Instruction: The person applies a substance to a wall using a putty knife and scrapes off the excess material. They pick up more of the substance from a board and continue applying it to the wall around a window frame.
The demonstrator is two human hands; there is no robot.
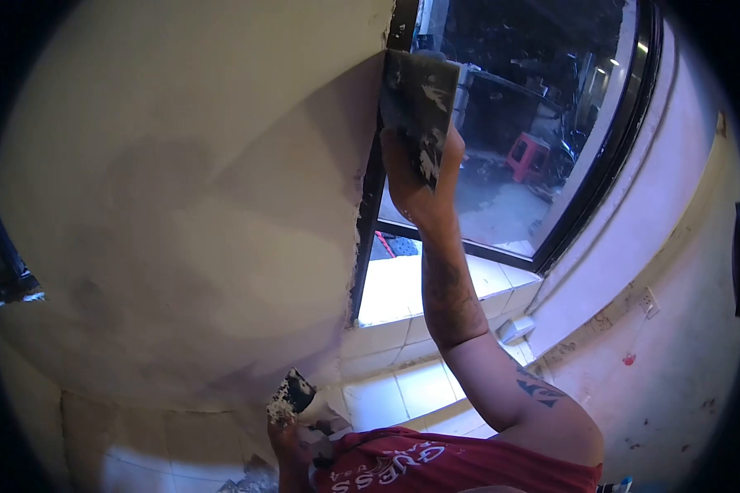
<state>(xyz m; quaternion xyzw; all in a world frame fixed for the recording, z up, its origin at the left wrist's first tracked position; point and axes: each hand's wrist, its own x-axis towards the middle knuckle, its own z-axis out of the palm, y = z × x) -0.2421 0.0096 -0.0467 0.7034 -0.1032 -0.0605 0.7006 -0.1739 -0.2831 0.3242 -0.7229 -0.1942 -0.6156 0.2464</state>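
- Plastered wall point(181, 205) fills the left and ends at the window frame point(368, 214).
- Wide trowel point(418, 99) sits high on that edge, with the right hand point(419, 177) grip closed round its handle. The blade is probably stiff, light and plaster-slick.
- Small putty knife point(290, 394) is low down, clasped by the left hand point(286, 440).

A pale plastered wall point(181, 205) meets a black-framed window point(551, 99); white tiles point(403, 287) line the sill; perhaps a red stool point(528, 156) outside.

The right hand point(419, 177) grips a wide trowel point(418, 94) from below, and the blade rises above the grip against the edge of the plastered wall point(197, 189), just beside the black window frame point(368, 222). Well below this grip, the left hand point(284, 435) holds a small putty knife point(289, 394) carrying plaster
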